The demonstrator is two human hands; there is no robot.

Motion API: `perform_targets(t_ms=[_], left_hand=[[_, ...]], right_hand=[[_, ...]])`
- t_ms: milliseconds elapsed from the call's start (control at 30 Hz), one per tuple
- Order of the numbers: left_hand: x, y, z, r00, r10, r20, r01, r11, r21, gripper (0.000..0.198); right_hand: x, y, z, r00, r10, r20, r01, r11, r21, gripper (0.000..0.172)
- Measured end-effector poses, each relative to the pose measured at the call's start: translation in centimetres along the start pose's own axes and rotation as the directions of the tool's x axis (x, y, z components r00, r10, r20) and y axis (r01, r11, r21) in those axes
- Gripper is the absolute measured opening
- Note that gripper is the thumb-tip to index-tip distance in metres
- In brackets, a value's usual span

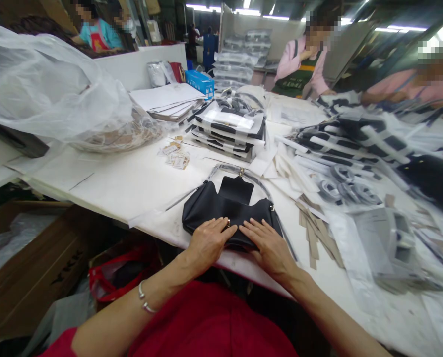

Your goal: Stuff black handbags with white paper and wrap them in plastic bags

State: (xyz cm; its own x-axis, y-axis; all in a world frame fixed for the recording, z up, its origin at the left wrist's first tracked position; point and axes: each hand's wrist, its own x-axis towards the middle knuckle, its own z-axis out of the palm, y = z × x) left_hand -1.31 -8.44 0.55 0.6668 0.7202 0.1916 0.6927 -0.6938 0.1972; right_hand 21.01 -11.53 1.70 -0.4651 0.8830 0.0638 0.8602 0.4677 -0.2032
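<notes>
A small black handbag [210,206] lies on the white table [132,183] near its front edge, its flap [236,188] folded open away from me. My left hand [208,240] lies flat on the bag's near edge, fingers stretched out toward a gold clasp [227,223]. My right hand [268,245] rests flat beside it on the same edge, fingers spread. Neither hand grips anything. A thin strap [221,169] curves behind the bag.
A stack of wrapped black-and-white bags [228,131] stands behind the handbag. Small tags [176,154] lie left of it, paper strips [314,233] and wrapped goods to the right. A big plastic bag [53,89] fills the far left. Other people work across the table.
</notes>
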Motion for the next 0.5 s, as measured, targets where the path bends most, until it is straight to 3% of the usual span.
perform_targets(t_ms=[200, 400, 500], left_hand=[[0.1, 0.1, -0.4, 1.0, 0.011, 0.024, -0.012, 1.0, 0.02, 0.034], [0.6, -3.8, -4.4, 0.941, 0.284, 0.181, -0.278, 0.959, -0.058, 0.061], [1.1, -5.2, -4.9, 0.936, 0.29, 0.198, -0.297, 0.955, 0.005, 0.057]], right_hand=[[3.1, -2.5, -1.7, 0.986, 0.029, 0.162, -0.015, 0.996, -0.086, 0.035], [3.4, -2.8, -1.7, 0.989, 0.022, 0.144, -0.013, 0.998, -0.062, 0.031], [3.0, -2.7, -1.9, 0.99, -0.002, 0.144, 0.013, 0.997, -0.073, 0.028]])
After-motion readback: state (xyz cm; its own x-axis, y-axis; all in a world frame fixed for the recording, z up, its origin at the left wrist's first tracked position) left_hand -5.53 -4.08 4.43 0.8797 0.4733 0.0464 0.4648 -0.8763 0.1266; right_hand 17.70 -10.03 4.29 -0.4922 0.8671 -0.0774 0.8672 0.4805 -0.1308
